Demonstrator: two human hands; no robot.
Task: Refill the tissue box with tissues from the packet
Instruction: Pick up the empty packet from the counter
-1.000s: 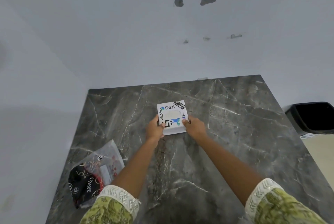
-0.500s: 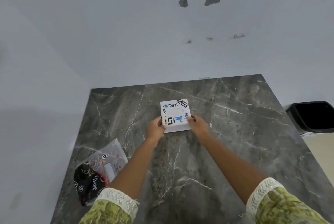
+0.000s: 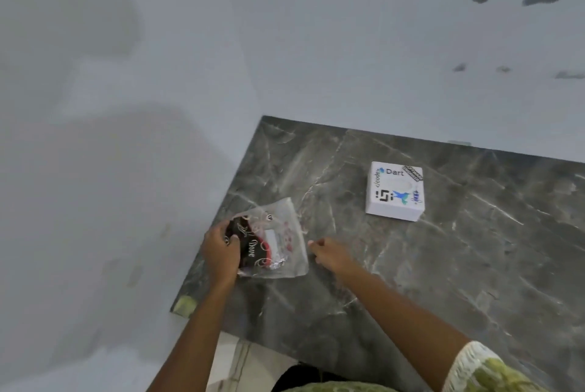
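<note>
The tissue packet (image 3: 275, 241), clear plastic with a black and red print, lies near the left edge of the dark marble table (image 3: 443, 281). My left hand (image 3: 221, 252) grips its left end. My right hand (image 3: 329, 254) sits just right of the packet with fingers curled, thumb and fingertips close to its right edge; whether it touches the plastic I cannot tell. The white square tissue box (image 3: 395, 190), covered in stickers, stands apart on the table, further back and to the right, with no hand on it.
Grey walls meet in a corner behind and left of the table. The table's left edge runs close beside my left hand, with pale floor (image 3: 228, 360) below its near-left corner.
Both hands left the tissue box and moved to the packet on the left. My left hand took hold of the packet. The view swung left, so the box now appears at the right.
</note>
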